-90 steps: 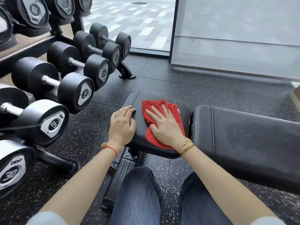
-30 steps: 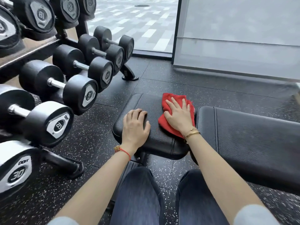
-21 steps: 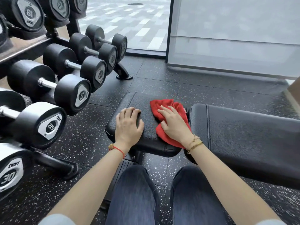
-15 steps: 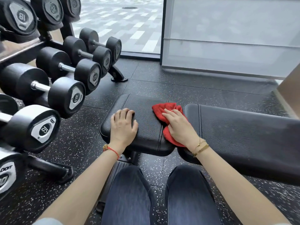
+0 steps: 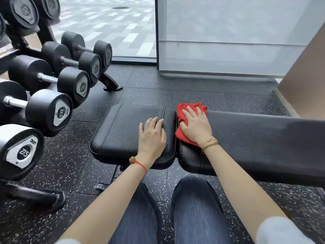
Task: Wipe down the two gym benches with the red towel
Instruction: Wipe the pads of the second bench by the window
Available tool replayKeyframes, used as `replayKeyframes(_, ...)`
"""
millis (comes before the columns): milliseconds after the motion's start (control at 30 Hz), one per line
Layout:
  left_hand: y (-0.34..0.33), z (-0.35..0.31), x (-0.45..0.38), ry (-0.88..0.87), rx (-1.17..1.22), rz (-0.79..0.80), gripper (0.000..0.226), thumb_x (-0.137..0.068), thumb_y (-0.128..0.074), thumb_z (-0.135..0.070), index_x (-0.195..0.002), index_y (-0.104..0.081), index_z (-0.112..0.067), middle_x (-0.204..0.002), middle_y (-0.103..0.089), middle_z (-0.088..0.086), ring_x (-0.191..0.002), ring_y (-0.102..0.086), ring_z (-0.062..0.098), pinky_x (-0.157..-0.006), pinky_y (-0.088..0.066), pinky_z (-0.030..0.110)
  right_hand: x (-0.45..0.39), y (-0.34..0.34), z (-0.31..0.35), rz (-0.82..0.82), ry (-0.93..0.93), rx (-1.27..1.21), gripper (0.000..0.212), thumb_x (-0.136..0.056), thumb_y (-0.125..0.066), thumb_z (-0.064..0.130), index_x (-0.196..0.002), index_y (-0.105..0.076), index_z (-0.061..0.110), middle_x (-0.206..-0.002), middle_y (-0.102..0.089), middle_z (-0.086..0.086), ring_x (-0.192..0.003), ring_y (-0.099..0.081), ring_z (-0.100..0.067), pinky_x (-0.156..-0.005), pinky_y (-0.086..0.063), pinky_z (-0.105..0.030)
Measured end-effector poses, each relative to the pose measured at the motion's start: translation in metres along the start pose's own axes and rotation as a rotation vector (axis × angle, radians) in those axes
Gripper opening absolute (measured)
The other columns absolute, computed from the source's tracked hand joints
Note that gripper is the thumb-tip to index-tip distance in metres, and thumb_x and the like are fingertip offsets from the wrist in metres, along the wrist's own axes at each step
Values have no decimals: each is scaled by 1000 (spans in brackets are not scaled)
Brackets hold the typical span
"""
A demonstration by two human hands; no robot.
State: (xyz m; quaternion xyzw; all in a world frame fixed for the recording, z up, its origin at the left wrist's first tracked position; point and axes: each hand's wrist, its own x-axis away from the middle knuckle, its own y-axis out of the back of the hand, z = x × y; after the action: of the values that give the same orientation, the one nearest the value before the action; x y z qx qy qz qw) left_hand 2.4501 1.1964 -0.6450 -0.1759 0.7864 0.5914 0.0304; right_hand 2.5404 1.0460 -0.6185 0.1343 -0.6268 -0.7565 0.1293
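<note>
Both hands lie flat: left hand [image 5: 152,136] bracing the seat pad [image 5: 123,131], right hand [image 5: 197,126] pressing the red towel [image 5: 182,117] onto the long back pad [image 5: 263,138]. Next, probably sweep rightward along it.

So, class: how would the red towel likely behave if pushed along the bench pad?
The red towel looks soft and floppy: it is bunched into folds under the right hand. It would probably slide, but might wrinkle or catch at the gap beside the long pad.

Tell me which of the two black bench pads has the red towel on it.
The long pad on the right. The red towel lies at its left end under the right hand; the short pad carries only the flat left hand.
</note>
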Motion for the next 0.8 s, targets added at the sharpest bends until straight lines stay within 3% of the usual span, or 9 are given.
replayKeyframes(233,-11,5,0,-2,-12,-35,45,-95,-42,-31,-139,-50,-24,-148,-47,-1,-140,-36,20,-119,-19,47,57,-4,-43,-23,53,-47,58,-95,-45,39,-151,-32,30,-162,-22,8,-151,-12,-23,-124,-7,-41)
replayKeyframes(500,-9,2,0,-9,-23,-63,44,-92,-46,-30,-135,-54,-23,-144,-51,-1,-136,-40,20,-117,-24,48,6,7,-49,18,-118,-29,62,-98,-38,41,-155,-22,23,-164,-13,0,-152,-7,-27,-124,1,-41)
replayKeyframes(700,-9,2,1,-17,-38,-65,44,-93,-47,-30,-136,-53,-23,-144,-50,-2,-136,-39,20,-117,-23,47,86,1,-49,-74,49,-36,61,-95,-48,40,-152,-33,24,-161,-26,2,-150,-16,-27,-124,-8,-40)
replayKeyframes(800,-10,3,2,-16,-28,-62,45,-93,-47,-29,-137,-53,-22,-146,-49,0,-138,-38,21,-118,-21,47,97,6,-78,-77,-30,-41,60,-95,-48,38,-151,-33,27,-161,-25,5,-150,-16,-24,-124,-8,-40)
